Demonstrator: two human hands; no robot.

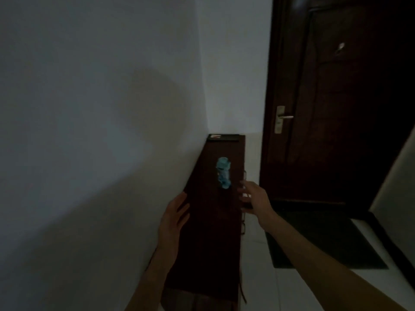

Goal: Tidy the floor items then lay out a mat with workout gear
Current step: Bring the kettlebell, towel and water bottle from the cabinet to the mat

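A small light-blue item (223,172), perhaps a bottle or a figure, stands upright on top of a dark wooden cabinet (213,232) set against the white wall. My right hand (252,195) hovers just right of it, fingers spread, not touching it. My left hand (174,215) is open at the cabinet's left edge, fingers resting on the top. The room is dim. No mat or workout gear shows.
A flat dark object (223,138) lies at the cabinet's far end. A dark wooden door (336,108) with a metal handle (284,117) stands to the right. A dark doormat (323,241) lies on the pale tiled floor (292,288) before it.
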